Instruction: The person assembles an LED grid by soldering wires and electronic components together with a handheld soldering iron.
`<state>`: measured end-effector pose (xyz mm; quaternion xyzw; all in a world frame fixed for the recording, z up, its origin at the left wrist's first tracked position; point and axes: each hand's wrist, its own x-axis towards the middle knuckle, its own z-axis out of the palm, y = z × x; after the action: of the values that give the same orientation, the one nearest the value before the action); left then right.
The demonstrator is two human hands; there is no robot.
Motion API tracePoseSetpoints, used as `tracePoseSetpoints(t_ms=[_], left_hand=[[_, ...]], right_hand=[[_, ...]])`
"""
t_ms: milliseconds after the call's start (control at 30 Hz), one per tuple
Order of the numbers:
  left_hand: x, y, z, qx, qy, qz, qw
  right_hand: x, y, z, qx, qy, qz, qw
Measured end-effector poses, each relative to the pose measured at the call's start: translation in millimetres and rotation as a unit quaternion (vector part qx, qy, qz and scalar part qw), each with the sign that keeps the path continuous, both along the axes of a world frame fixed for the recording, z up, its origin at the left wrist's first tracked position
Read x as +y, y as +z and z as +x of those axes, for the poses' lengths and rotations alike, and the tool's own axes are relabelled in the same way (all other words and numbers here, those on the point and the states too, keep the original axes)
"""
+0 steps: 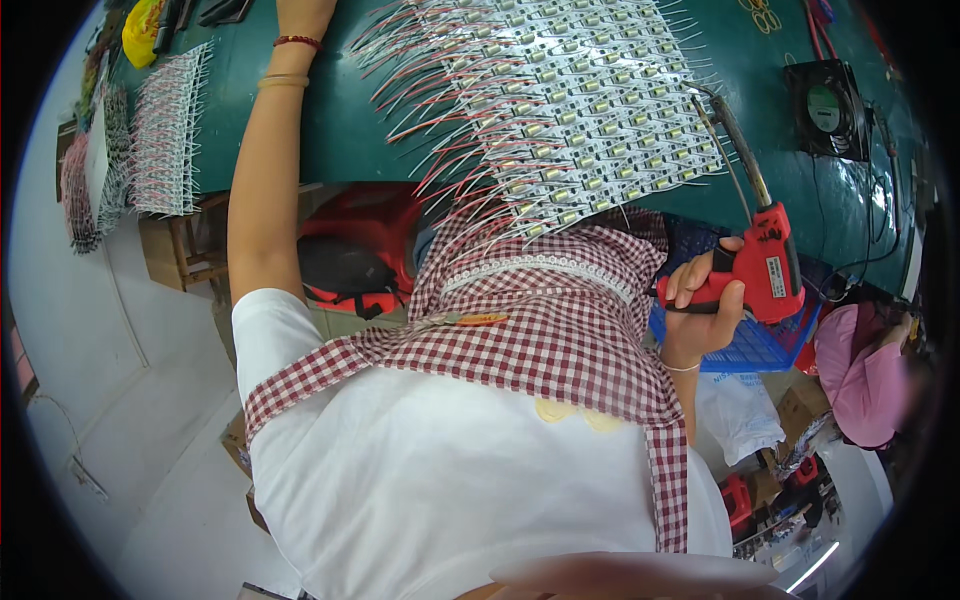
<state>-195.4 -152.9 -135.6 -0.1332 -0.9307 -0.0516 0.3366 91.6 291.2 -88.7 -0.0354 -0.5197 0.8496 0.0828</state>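
- Right hand (703, 318) is gripping a red, pistol-shaped soldering gun (768, 262) near white, wired circuit boards (590, 112).
- Left hand (306, 12) is showing only partly; grip indeterminable.

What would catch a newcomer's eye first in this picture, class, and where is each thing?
First, the red soldering gun, held in the person's right hand at the right. Next, the broad array of small circuit boards at top centre, with red and white wires fringing its left side. Below it, the checked apron fills the middle.
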Motion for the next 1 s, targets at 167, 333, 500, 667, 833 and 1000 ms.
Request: tracePoseSetpoints(t_ms=[167, 333, 500, 667, 833, 1000], left_hand=[[6, 8, 2, 0.027, -0.030, 0.013, 0.999], [-7, 4, 5, 0.011, 0.005, 0.017, 1.000], [88, 37, 78, -0.003, -0.227, 0.146, 0.963], [173, 42, 184, -0.143, -0.421, 0.128, 0.887], [193, 27, 207, -0.202, -0.389, 0.132, 0.889], [192, 27, 207, -0.215, -0.382, 0.120, 0.891]], right_hand=[[0, -1, 1, -0.005, -0.003, 0.002, 1.000], [1, 0, 2, -0.004, 0.009, -0.002, 1.000], [2, 1, 10, -0.010, -0.007, 0.017, 1.000], [7, 8, 23, -0.062, 0.028, 0.049, 0.996], [21, -4, 55, -0.116, 0.080, 0.108, 0.984], [26, -17, 77, -0.154, 0.108, 0.153, 0.970]])
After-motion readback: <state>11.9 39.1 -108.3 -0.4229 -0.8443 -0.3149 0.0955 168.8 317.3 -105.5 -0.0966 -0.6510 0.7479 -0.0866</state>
